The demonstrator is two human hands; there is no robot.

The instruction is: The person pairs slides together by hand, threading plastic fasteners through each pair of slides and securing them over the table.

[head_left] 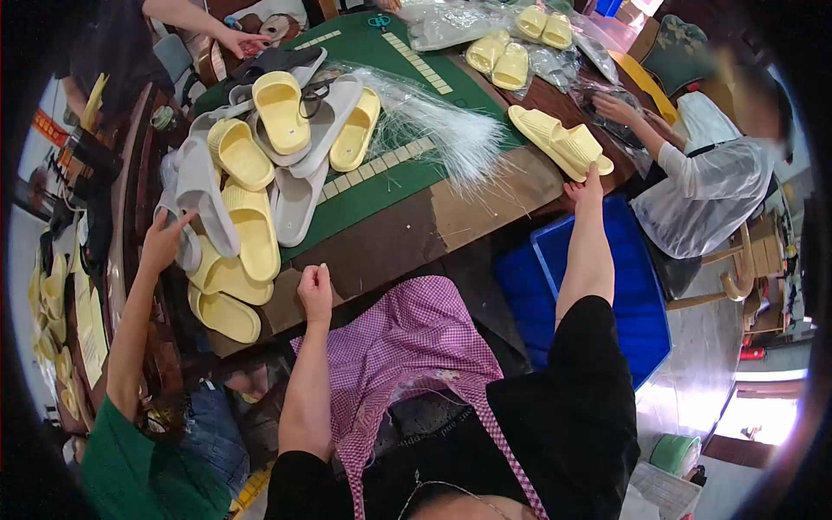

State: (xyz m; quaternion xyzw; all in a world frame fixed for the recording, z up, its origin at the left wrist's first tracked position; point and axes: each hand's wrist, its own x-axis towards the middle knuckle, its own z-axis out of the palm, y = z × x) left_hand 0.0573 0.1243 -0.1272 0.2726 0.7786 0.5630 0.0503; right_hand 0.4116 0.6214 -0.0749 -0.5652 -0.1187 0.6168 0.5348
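Note:
My right hand (584,185) grips the near end of a pair of yellow slippers (555,139) at the table's right side. The two slippers lie together, with their ribbed straps showing. My left hand (315,293) is closed in a fist at the table's front edge; anything inside it is hidden. To its left is a heap of yellow slippers (252,230) and grey slippers (297,204), some lying on top of others. A bundle of clear plastic strands (455,143) spreads over the green mat (368,212) between my hands.
Below my right arm stands a blue bin (620,286). A co-worker's hand (162,243) touches a grey slipper at left; another person's hand (243,43) reaches in behind the heap. At right, a seated person (711,186) handles plastic bags. Bagged yellow slippers (510,65) lie farther back.

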